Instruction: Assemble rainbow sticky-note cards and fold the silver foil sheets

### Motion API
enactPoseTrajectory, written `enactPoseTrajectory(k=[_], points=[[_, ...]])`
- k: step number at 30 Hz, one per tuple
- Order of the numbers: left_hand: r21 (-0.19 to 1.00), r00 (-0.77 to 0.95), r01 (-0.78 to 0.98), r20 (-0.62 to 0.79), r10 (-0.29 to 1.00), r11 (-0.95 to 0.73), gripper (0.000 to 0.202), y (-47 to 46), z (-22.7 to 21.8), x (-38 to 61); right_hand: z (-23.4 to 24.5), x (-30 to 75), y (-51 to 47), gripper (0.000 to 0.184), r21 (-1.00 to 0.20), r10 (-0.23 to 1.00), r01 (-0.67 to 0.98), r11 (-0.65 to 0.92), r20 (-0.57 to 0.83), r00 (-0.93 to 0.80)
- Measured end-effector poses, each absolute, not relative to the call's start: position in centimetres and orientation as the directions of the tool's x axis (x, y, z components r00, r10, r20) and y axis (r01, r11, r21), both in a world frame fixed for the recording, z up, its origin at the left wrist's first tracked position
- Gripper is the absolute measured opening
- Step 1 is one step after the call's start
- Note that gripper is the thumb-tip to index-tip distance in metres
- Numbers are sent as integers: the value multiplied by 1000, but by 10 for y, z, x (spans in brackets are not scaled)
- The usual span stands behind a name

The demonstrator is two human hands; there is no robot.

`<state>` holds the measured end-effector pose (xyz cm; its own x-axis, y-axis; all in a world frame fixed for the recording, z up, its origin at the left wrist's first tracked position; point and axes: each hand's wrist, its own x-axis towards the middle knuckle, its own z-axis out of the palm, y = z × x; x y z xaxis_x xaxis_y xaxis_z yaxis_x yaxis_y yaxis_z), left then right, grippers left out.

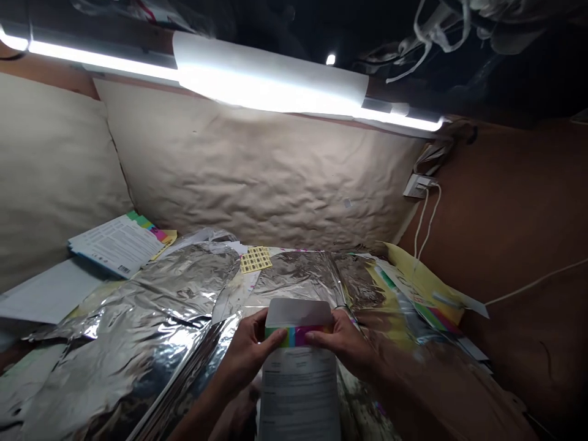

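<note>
Both hands on one box, pressed in from the sides. Left grip [250, 352] is at the box's left end, fingers wrapped round it. Right grip [342, 340] is at the right end, thumb lying along the near face. Both are closed on the box, neither one open.

Box [298, 313] is flat with a pale grey top and a rainbow-striped near side. It is level, mid-frame, right over the top edge of a printed sheet [299, 398]. Can't tell if it touches the sheet.

Crumpled silver foil [124, 349] spreads left of the hands, with more foil [294, 275] beyond the box. A yellow sticker sheet [255, 259] lies past the foil, between the two foil areas. Upper left is a white booklet [117, 245] with coloured tabs and a barcode, lying tilted on the pile. A yellow folder [425, 285] is off to the right, partly under foil.

Behind all this is a wall of crinkled beige paper [257, 177]. A white socket [417, 185] on the right has a white cable [425, 223] hanging from it. A light tube [271, 76] runs across the top, partly wrapped in white paper.
</note>
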<state>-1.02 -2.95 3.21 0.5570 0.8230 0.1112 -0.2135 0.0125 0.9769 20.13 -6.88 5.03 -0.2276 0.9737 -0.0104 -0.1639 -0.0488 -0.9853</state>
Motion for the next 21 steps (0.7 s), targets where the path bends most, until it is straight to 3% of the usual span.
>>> enactPoseTrajectory(k=[2, 6, 9, 12, 14, 18, 21], points=[[975, 551, -216, 87, 830, 42, 39, -23, 28, -9, 41, 201, -65, 34, -993, 972, -116, -37, -9, -234], [989, 488, -149, 79, 869, -7, 29, -12, 14, -10, 22, 206, -55, 21, -991, 987, 40, 128, 123, -107], [980, 445, 143, 60, 893, -137, 16, -5, 2, -11, 7, 211, -48, 10, -937, 985, 305, 171, 154, -78], [790, 380, 544, 70, 922, -284, 12, -4, -8, -10, -9, 212, -46, 4, -746, 975, 630, 216, 201, -95], [649, 407, 666, 96, 908, -367, 13, -4, -12, -9, -18, 210, -48, 9, -580, 956, 768, 270, 253, -145], [538, 590, 644, 103, 801, -544, 23, -4, -12, -10, -25, 207, -56, 17, -304, 915, 877, 373, 278, -293], [491, 722, 581, 57, 690, -649, 26, -6, -4, -16, -20, 208, -62, 15, -199, 901, 884, 423, 191, -389]])
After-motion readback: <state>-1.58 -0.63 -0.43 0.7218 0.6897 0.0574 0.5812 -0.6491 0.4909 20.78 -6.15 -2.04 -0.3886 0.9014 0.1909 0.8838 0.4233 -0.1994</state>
